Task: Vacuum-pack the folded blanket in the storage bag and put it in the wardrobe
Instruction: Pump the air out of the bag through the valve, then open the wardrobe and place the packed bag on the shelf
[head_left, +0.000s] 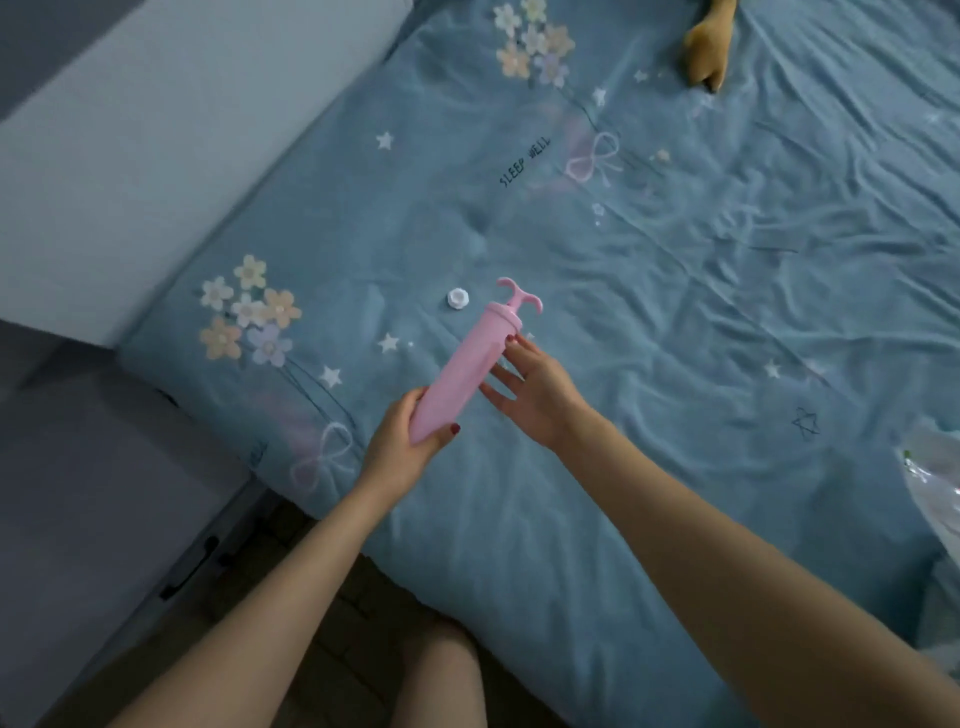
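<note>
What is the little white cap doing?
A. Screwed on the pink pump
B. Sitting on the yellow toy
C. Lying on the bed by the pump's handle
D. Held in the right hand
C: the white cap lies loose on the blue bedspread, just left of the pink pump handle, with no hand touching it.

The clear storage bag (932, 486) and yellow plush toy (707, 44) are cut off by the frame's edges.

Pump (467, 364): smooth pink plastic, matt. Bedsheet (675, 291): soft cloth, wrinkled, printed. Bag (935, 478): clear glossy plastic. Cap (458, 299): white plastic.
</note>
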